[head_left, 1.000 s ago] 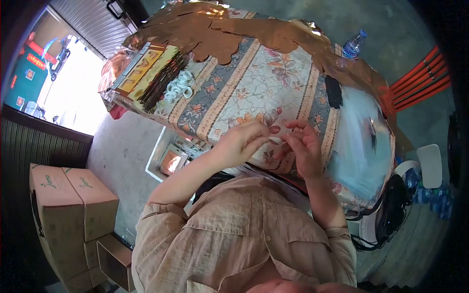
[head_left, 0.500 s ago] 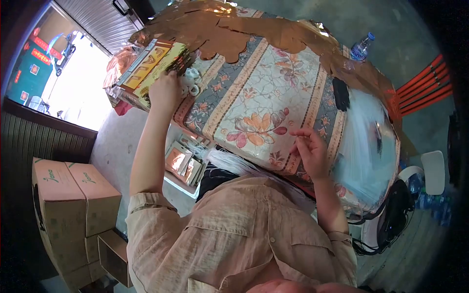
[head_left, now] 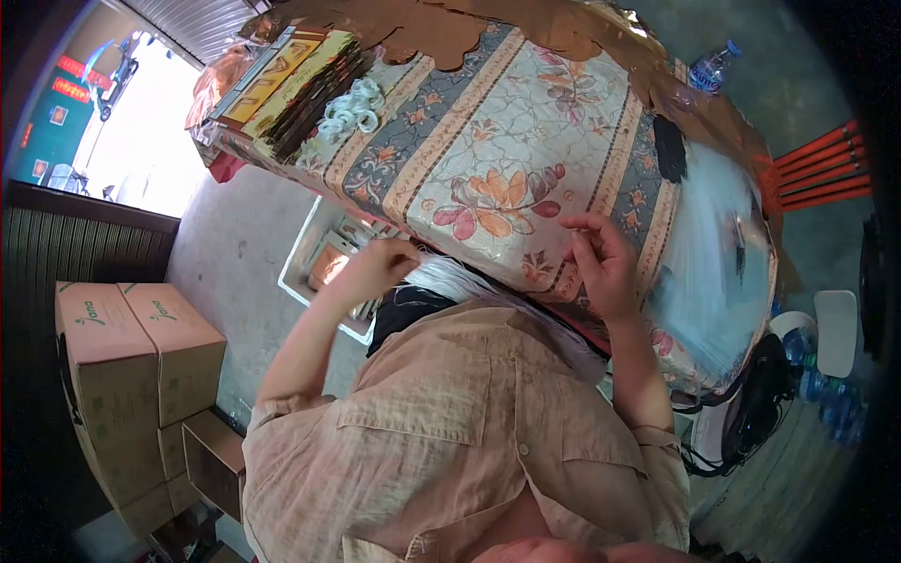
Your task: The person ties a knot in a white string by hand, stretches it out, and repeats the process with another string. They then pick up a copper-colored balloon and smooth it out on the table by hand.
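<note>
My left hand (head_left: 377, 269) is at the near edge of the table, its fingertips pinched at the end of a bundle of white strings (head_left: 450, 281) lying across my lap. Over the flowered tablecloth (head_left: 497, 202), near its front edge, my right hand (head_left: 605, 267) is held with thumb and index finger drawn together. Anything between those fingertips is too small to make out. At the table's left end lies a stack of yellow printed cards (head_left: 291, 89). Beside it sits a pile of small white string coils (head_left: 352, 111).
Clear plastic sleeves (head_left: 704, 272) and a black item (head_left: 669, 148) lie on the table's right side. A water bottle (head_left: 713, 68) stands at the far edge. Below left is a white foam box (head_left: 298, 249); cardboard cartons (head_left: 113, 324) are stacked on the floor. Orange-red slats (head_left: 821, 169) stick out at right.
My left hand has left the cards and white coils and come back toward my lap, to the string bundle. My right hand stays nearly where it was. The view has shifted slightly.
</note>
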### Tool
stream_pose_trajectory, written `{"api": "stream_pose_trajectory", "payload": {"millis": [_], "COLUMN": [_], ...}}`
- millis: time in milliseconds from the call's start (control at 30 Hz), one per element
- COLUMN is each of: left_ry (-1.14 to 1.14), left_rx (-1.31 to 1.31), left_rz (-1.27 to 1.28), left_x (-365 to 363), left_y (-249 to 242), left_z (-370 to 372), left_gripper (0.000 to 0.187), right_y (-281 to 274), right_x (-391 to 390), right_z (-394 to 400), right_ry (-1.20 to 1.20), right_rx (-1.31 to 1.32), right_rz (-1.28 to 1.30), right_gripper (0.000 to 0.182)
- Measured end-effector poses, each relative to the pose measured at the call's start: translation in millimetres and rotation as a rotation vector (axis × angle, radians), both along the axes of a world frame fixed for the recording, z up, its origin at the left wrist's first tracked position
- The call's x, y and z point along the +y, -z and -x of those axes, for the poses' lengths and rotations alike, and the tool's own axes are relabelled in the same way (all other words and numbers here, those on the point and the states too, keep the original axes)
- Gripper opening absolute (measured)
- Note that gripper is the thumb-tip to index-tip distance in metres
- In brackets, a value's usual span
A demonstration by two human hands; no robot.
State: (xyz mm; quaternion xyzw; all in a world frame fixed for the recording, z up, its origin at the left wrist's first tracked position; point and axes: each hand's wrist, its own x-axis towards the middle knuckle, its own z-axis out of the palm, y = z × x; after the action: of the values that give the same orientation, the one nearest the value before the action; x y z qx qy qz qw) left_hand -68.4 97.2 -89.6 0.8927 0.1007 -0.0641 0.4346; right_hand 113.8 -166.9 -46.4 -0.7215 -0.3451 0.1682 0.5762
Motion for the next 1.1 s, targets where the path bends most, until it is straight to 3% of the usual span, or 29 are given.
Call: {"api": "stream_pose_trajectory", "payload": {"millis": [100,200,267,400,467,500,667,867,933,967,1033,1100], "left_ry": [-0.026,-0.033,0.044,0.031,-0.016,-0.037,-0.033,0.065,0.052,0.036,-0.036,-0.379], "left_rx": [-0.115,-0.272,-0.021,0.049,-0.217,-0.349,-0.353,-0.537,-0.572,-0.605,-0.577,-0.648], "left_rz": [-0.160,-0.322,-0.465,-0.529,-0.503,-0.489,-0.200,0.141,0.201,0.261,0.316,0.710], "left_x": [-20.9,-36.6,-41.0,-39.7,-39.0,-40.1,-40.6,-66.8,-67.9,-68.4,-65.8,-62.3], "left_y": [59.3,83.4,87.2,110.8,120.1,112.2,69.9,-42.0,-61.7,-69.8,-83.7,-93.6], "left_z": [-15.7,-37.7,-47.1,-51.5,-46.8,-44.9,-25.6,-14.3,-16.9,-20.0,-24.5,-38.3], "left_gripper": [0.014,0.017,0.017,0.020,0.019,0.019,0.011,0.003,0.003,0.004,0.006,0.012], "right_y": [0.9,3.1,2.2,-1.6,-3.3,-3.4,-5.8,-31.0,-49.2,-52.8,-58.0,-63.4], "right_x": [-0.3,-0.1,0.6,1.3,1.7,1.5,1.3,11.5,17.7,18.3,15.6,6.4], "right_z": [-0.4,-0.7,-0.3,0.9,1.8,2.1,3.5,25.8,43.8,45.9,46.1,43.0], "right_ry": [-0.006,0.004,0.015,0.029,0.028,0.033,0.020,-0.073,-0.364,-0.348,-0.572,-0.455], "right_rx": [0.020,0.016,-0.010,-0.046,-0.071,-0.084,-0.096,-0.389,0.124,0.120,-0.064,0.061], "right_rz": [0.009,0.027,0.039,0.063,0.066,0.080,0.059,0.195,0.208,0.208,0.252,0.248], "right_gripper": [0.015,0.013,0.013,0.011,0.011,0.011,0.010,0.013,0.015,0.015,0.016,0.014]}}
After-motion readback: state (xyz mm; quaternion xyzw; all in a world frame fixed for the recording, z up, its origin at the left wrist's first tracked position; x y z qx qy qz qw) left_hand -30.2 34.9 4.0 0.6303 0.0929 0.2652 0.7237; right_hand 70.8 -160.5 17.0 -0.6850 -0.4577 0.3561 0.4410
